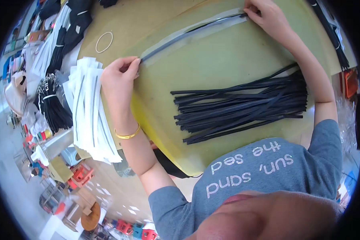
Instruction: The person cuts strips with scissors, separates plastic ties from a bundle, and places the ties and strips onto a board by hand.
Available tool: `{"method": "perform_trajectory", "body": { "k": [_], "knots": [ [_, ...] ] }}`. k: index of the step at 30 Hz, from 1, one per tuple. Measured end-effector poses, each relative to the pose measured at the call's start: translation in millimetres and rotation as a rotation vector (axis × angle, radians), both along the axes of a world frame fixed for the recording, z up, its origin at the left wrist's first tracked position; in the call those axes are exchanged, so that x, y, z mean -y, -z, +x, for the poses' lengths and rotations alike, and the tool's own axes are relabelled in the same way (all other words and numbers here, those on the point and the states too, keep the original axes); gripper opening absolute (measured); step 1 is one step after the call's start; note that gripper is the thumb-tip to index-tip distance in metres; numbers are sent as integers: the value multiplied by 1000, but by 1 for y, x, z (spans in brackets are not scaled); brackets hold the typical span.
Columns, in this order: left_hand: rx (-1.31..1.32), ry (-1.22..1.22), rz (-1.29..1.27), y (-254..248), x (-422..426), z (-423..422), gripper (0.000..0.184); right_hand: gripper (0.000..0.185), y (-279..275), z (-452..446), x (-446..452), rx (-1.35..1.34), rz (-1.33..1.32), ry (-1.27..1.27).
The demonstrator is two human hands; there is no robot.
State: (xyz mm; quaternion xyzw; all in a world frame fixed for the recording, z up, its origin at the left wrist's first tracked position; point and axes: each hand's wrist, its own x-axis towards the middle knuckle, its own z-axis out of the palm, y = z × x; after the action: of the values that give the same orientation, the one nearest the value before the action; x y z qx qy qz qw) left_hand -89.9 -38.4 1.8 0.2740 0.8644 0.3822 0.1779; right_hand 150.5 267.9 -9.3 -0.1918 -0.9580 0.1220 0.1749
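Observation:
A long narrow dark strip lies along a whitish translucent band near the far side of the table. At its left end, my left hand pinches the strip between thumb and fingers. My right hand is closed on the opposite end, so the strip runs straight between both hands. Closer to my body, a loose pile of black strips rests on the table. Beside my left forearm sits a stack of white strips with dark lines down them.
The greenish-yellow table surface spreads under the work. A white ring lies at the upper left. Tied black bundles stand past the white stack. Red stools are on the floor at lower left.

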Motion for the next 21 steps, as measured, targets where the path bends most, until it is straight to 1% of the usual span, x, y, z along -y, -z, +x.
{"method": "perform_trajectory", "body": {
  "k": [2,5,8,9,12,13,16,19,21],
  "knots": [
    [12,-5,9,0,1,1,16,38,-9,2,6,7,150,21],
    [29,-7,30,2,0,0,15,57,-17,-4,-2,168,431,-258],
    [20,-8,38,3,-1,1,15,59,-29,-14,-15,378,441,-677],
    [15,-9,33,3,-1,2,15,58,-33,-18,-16,404,473,-736],
    [22,-15,32,2,-1,3,16,57,-33,-28,-20,409,400,-938],
    [26,-17,32,2,-1,3,16,59,-33,-31,-19,458,475,-978],
    [22,-19,36,3,-1,3,16,54,-34,-32,-19,435,291,-1010],
    [16,-11,39,3,-1,3,16,38,-37,-48,-1,280,393,-1020],
    [22,-3,43,4,0,1,16,36,-3,-66,22,31,145,-924]
  ]
}}
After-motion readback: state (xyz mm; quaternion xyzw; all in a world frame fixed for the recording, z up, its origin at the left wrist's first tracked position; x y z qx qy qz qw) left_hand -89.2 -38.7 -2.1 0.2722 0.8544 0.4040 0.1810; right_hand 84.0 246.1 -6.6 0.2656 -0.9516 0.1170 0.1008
